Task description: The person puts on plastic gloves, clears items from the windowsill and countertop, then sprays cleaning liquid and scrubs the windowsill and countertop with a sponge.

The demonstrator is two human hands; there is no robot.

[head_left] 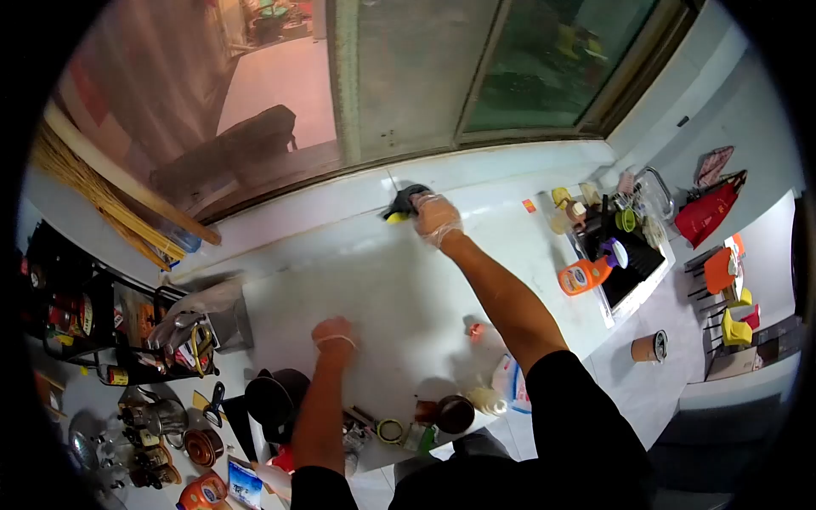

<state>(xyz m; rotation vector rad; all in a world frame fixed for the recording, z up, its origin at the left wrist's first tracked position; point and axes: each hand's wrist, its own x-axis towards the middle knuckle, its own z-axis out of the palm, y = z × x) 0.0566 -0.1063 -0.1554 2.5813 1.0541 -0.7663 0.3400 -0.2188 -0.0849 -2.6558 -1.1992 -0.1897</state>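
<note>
My right hand [438, 217], in a clear plastic glove, is wrapped round a dark cloth [408, 201] at the back edge of the white counter [374, 263], by the window ledge. A small yellow patch shows under the cloth. My left hand [332, 330], also in a clear glove, rests on the left-middle part of the counter; its fingers are too blurred to make out. Right of my right forearm stands an orange spray bottle [580, 277] with a purple and white head, beside the sink.
A sink [633, 293] with dishes is at the right. Near the front edge are a black pot [276, 399], a brown pot [455, 414] and a tape roll [390, 431]. A grey bin [229, 326] and a black rack stand left. A small red object [475, 331] lies on the counter.
</note>
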